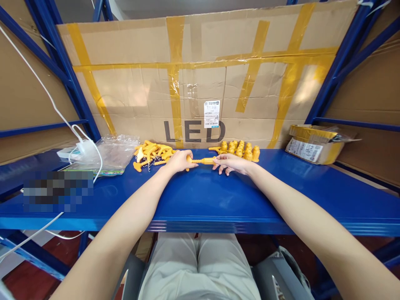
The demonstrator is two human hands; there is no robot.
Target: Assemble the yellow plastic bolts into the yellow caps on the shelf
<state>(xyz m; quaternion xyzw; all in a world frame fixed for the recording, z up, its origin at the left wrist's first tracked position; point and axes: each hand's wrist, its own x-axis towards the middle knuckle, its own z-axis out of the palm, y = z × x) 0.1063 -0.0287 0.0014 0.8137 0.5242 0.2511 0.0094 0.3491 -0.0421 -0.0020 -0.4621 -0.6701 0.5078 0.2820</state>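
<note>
Both my hands hold one long yellow plastic part (203,161) just above the blue shelf (200,196). My left hand (179,161) is closed on its left end. My right hand (231,162) pinches its right end, with the other fingers resting on the shelf. Left of my left hand lies a heap of yellow stemmed pieces (151,153). Behind my right hand stand several yellow cap-shaped pieces (239,150) in a tight group.
A taped cardboard sheet marked LED (200,83) closes the back of the shelf. A clear plastic bag (114,152) and a white charger with cable (83,148) lie at the left. An open cardboard box (314,143) sits at the right. Blue rack posts flank both sides.
</note>
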